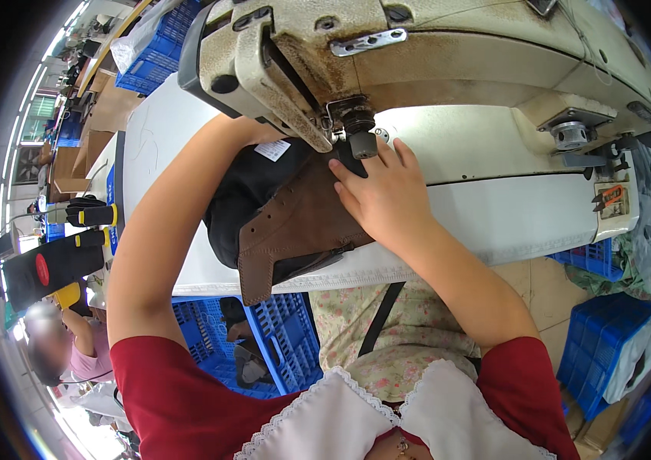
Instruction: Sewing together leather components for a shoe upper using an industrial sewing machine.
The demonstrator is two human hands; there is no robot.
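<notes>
The right hand (388,188) is resting with fingers spread, pressing the brown leather piece (302,218). The leather is lying mostly to its left, its length slanting from beneath the sewing machine (448,65) toward the table's (486,211) near edge. The left hand is hiding behind the machine; its grip I cannot tell.

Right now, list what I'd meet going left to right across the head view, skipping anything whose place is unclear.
Co-worker in pink → your left forearm → brown-and-black stitched piece → your right hand → blue crate on the floor.
</notes>
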